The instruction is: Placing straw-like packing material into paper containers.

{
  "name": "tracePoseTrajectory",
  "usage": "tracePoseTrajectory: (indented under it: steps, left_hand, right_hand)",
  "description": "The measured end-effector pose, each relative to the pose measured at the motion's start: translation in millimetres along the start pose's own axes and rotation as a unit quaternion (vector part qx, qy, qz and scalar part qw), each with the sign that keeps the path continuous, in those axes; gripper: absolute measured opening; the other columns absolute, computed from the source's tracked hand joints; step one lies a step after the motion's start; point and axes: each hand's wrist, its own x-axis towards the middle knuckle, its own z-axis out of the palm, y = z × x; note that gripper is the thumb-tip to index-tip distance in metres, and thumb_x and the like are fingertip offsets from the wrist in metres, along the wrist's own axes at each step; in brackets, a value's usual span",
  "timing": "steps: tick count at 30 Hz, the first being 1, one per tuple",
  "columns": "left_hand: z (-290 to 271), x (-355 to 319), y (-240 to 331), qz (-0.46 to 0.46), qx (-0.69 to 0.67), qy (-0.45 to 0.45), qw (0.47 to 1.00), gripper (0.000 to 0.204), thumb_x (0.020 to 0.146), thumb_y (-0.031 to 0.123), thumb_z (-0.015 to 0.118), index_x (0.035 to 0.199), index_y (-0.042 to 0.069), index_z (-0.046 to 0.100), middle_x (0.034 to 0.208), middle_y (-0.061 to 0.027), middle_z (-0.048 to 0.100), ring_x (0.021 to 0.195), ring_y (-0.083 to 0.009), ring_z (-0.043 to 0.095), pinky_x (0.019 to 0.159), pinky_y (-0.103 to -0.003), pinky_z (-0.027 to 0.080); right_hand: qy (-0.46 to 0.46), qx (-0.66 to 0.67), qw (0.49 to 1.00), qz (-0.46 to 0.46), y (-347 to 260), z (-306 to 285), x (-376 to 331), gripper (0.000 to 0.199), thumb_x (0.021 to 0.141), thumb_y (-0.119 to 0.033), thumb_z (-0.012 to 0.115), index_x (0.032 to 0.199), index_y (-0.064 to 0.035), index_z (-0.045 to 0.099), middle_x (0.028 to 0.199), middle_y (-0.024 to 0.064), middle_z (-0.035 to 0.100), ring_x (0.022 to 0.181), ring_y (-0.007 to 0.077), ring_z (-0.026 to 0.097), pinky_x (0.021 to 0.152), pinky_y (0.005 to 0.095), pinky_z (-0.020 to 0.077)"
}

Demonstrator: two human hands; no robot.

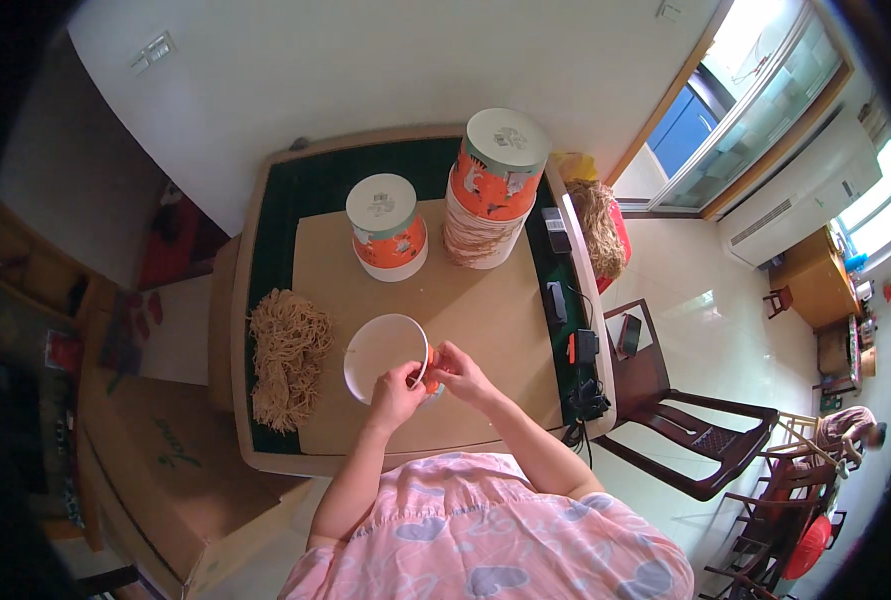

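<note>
Both hands are at the right side of a white-lined bucket near the front of the table (275, 463). The bucket (377, 350) is on or just above a brown board (485, 320), slightly tilted, with its mouth toward the camera and orange outer wall partly visible at right. The left hand (397, 390) is closed, thumb and fingers gripping the near-right rim. The right hand (461, 376) has its fingers curled in against the outer wall beside the left fingertips; whether it pinches anything cannot be determined.

A loose bundle of tan string (290, 360) lies left of the bucket, partly over the green table surface. Behind the bucket stand a short stack of upturned buckets (390, 245) and, to its right, a taller stack (495, 185), string wound around its lower part. Small dark devices (583, 348) line the right edge. A dark wooden chair (705, 440) stands beyond that edge.
</note>
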Motion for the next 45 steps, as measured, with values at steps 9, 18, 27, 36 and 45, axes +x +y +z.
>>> tracePoseTrajectory:
  steps: [9,18,27,36,45]
  left_hand:
    - [1.8,2.4,5.5,-0.006,0.002,-0.050,0.999,0.019,0.083,0.016,0.051,0.094,0.005,0.062,0.081,-0.0155,0.063,0.074,-0.0298,0.063,0.066,-0.038,0.048]
    - [54.3,8.9,-14.3,0.067,0.112,-0.004,0.991,0.013,0.081,0.019,0.053,0.078,0.008,0.061,0.072,-0.0160,0.062,0.068,-0.0346,0.061,0.061,-0.045,0.048]
    - [57.7,11.0,-19.8,0.036,0.101,-0.018,0.994,0.011,0.077,0.016,0.057,0.078,0.006,0.062,0.071,-0.0143,0.063,0.064,-0.0317,0.062,0.059,-0.041,0.049]
    - [42.0,4.1,-49.1,-0.114,-0.228,-0.018,0.967,0.011,0.081,0.011,0.057,0.077,0.002,0.054,0.066,-0.0095,0.062,0.061,-0.0191,0.063,0.053,-0.031,0.052]
    - [34.9,5.6,-47.7,-0.277,-0.469,-0.088,0.834,0.012,0.090,0.016,0.045,0.092,0.006,0.049,0.068,-0.0101,0.060,0.048,-0.0146,0.054,0.043,-0.025,0.045]
  right_hand:
    - [0.007,-0.075,0.997,-0.011,1.1,-10.5,-2.4,0.017,0.077,-0.002,0.060,0.089,-0.0058,0.048,0.082,0.0004,0.055,0.077,0.0093,0.053,0.069,0.0242,0.0438]
    - [-0.023,-0.006,0.998,0.050,21.8,-44.3,-12.7,0.021,0.076,0.002,0.058,0.092,-0.0060,0.049,0.083,0.0028,0.058,0.079,0.0123,0.056,0.071,0.0255,0.0452]
    - [-0.032,0.041,0.995,0.083,26.8,-46.9,-20.4,0.016,0.084,-0.002,0.054,0.098,-0.0058,0.048,0.087,0.0054,0.058,0.081,0.0139,0.057,0.072,0.0268,0.0461]
    - [-0.031,0.007,0.991,0.134,-6.0,-35.6,-55.8,0.024,0.084,0.000,0.051,0.106,-0.0058,0.044,0.092,0.0055,0.060,0.076,0.0112,0.056,0.066,0.0241,0.0448]
    - [0.066,-0.357,0.921,-0.142,-29.8,13.5,-28.4,0.024,0.077,0.003,0.051,0.099,-0.0077,0.050,0.091,0.0130,0.059,0.074,0.0280,0.059,0.063,0.0366,0.0487]
